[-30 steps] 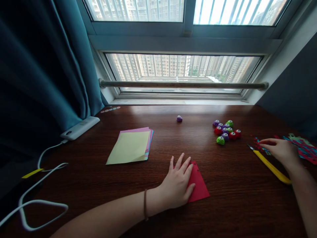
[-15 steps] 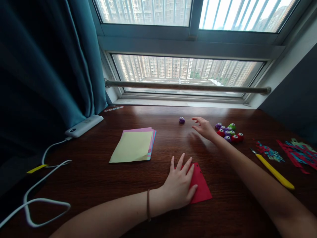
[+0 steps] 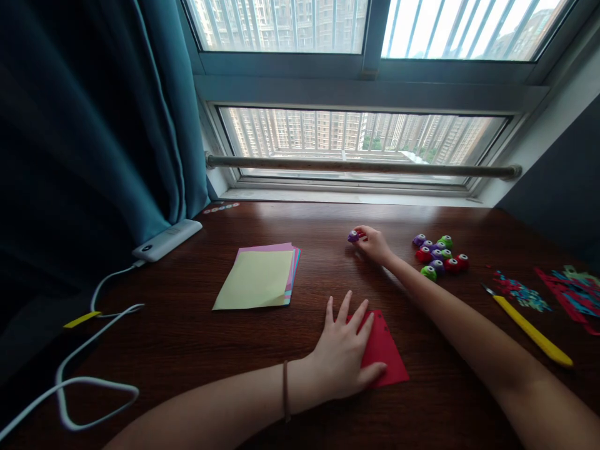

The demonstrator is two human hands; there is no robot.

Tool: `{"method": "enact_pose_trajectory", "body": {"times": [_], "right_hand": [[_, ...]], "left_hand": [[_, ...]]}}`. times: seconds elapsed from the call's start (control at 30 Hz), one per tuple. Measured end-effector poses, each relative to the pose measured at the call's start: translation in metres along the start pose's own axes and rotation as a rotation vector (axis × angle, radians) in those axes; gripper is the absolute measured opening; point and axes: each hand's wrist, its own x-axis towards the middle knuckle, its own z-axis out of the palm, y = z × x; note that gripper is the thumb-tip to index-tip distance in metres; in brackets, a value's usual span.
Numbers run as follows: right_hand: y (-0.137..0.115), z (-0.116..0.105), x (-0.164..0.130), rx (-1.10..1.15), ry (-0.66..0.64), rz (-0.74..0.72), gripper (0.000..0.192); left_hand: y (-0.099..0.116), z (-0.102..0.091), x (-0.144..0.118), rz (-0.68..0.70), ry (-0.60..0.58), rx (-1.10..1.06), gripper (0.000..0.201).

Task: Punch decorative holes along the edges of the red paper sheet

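On the dark wooden desk [image 3: 187, 337] below the window, the left hand [image 3: 344, 356] lies palm down with fingers spread, pressing flat on a folded red paper [image 3: 384, 353]; the paper's right part and its near corner show beyond the hand, and small holes mark its upper edge. A thin band circles the left wrist. The right hand [image 3: 372, 242] reaches far across the desk toward the window, its fingers curled around a small purple paper punch [image 3: 352, 236] that stands alone on the wood; the fingertips touch the punch, but whether it is lifted from the surface cannot be told.

Right of that hand, well apart from the lone punch, a cluster of paper punches [image 3: 438, 255] in purple, red and green sits close together. Further right, a yellow-handled craft knife [image 3: 529, 331] lies slantwise, its blade end pointing toward the cluster. Beyond the knife, cut paper scraps [image 3: 520, 292] in red and blue lie beside larger cut paper pieces [image 3: 574, 290] near the right edge of the view.

Left of the red paper, a stack of coloured paper sheets [image 3: 257, 278] rests with a pale yellow sheet on top and pink and blue edges showing beneath. At the far left, a white power bank [image 3: 166, 240] lies by the teal curtain [image 3: 94, 125], with a white cable [image 3: 89, 369] looping from it toward the near edge of the desk.
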Motion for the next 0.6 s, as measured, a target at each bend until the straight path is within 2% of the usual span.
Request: {"method": "enact_pose_trajectory", "body": {"times": [0.07, 0.2, 0.27, 0.37, 0.47, 0.6], "right_hand": [[-0.014, -0.014, -0.03, 0.112, -0.001, 0.028, 0.029], [-0.041, -0.047, -0.101, 0.275, -0.096, 0.086, 0.03], [-0.05, -0.061, -0.136, 0.353, -0.135, 0.163, 0.03], [-0.058, -0.073, -0.175, 0.36, -0.195, 0.261, 0.028], [-0.06, -0.077, -0.194, 0.219, -0.212, 0.253, 0.025], [-0.063, -0.077, -0.197, 0.108, -0.234, 0.197, 0.022]], "left_hand": [[0.001, 0.001, 0.0, -0.006, 0.0, 0.002, 0.072], [0.002, 0.004, 0.002, -0.019, 0.003, 0.01, 0.069], [0.002, 0.005, 0.003, -0.023, 0.008, 0.02, 0.067], [0.002, 0.006, 0.005, -0.024, 0.002, 0.054, 0.065], [0.002, 0.008, 0.006, -0.02, -0.01, 0.093, 0.064], [0.003, 0.008, 0.006, -0.021, -0.004, 0.112, 0.062]]}}
